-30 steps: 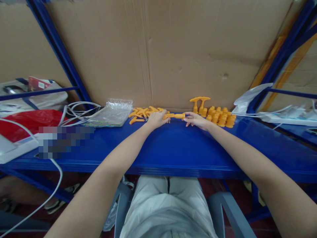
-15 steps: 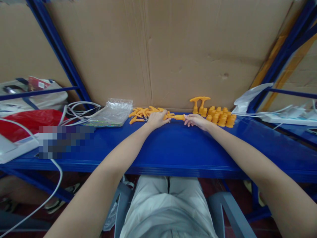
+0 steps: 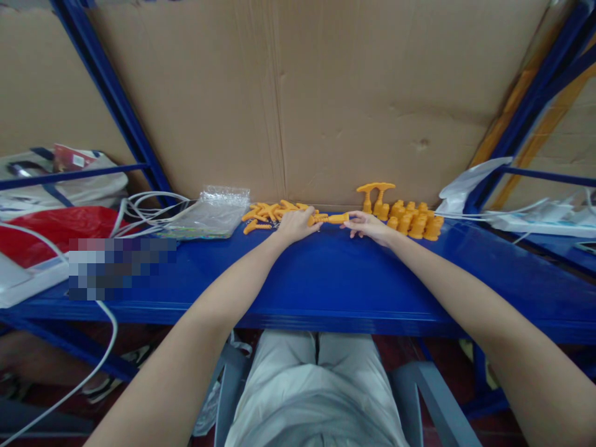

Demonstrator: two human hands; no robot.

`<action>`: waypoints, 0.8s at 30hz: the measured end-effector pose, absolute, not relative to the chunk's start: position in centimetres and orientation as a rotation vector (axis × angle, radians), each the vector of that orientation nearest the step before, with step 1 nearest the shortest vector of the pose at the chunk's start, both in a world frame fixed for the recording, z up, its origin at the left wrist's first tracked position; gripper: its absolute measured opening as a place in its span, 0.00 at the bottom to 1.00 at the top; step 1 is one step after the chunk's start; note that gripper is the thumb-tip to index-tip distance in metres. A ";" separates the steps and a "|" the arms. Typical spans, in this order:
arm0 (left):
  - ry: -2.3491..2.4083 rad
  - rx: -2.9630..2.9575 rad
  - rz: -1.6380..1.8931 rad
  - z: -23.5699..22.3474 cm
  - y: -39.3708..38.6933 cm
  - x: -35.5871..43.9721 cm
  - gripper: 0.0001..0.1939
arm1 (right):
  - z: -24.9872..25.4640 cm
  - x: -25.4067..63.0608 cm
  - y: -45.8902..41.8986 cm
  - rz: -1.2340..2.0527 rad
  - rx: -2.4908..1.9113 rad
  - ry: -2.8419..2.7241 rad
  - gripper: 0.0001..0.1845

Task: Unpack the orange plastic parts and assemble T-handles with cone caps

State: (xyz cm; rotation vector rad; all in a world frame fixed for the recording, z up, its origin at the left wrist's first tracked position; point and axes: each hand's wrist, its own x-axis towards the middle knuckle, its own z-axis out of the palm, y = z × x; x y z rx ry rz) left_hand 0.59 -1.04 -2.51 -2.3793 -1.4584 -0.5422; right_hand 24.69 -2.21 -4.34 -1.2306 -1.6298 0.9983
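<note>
My left hand is closed on an orange plastic handle with a ribbed stem that points right. The fingertips of my right hand pinch the wide end of an orange bottle-shaped sleeve, lined up with the stem and meeting it. How far the stem sits inside the sleeve is too small to tell. Behind and left of my left hand lies a pile of orange curved handles with small dark metal bits among them. Beyond my right hand, several orange sleeves stand upright in a group.
Two orange T-shaped pieces stand against the cardboard wall. Clear plastic bags lie left on the blue table. White cables and a red bag are further left. Blue posts rise at both sides.
My right fingers shift and re-grip around the sleeve's end, first curled in, now more spread. The sleeve stays at the stem, tilting slightly. My left hand keeps its place.
</note>
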 end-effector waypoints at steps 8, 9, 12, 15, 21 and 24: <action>-1.443 -2.378 -0.518 -2.4 -1.2 0.6 0.22 | -4.1 24.3 -2.4 1.027 -1.282 -1.580 0.11; -1.442 -2.376 -0.517 -2.4 -1.2 0.6 0.22 | -4.1 24.3 -2.4 1.026 -1.288 -1.577 0.10; -1.440 -2.381 -0.512 -2.5 -1.2 0.6 0.22 | -4.2 24.3 -2.4 1.018 -1.292 -1.576 0.11; -1.435 -2.381 -0.520 -2.5 -1.1 0.6 0.22 | -4.3 24.4 -2.3 1.005 -1.286 -1.585 0.12; -1.424 -2.393 -0.508 -2.6 -1.0 0.5 0.24 | -4.5 24.5 -2.2 0.985 -1.275 -1.595 0.12; -1.414 -2.394 -0.503 -2.6 -1.0 0.4 0.24 | -4.4 24.5 -2.2 0.989 -1.286 -1.584 0.10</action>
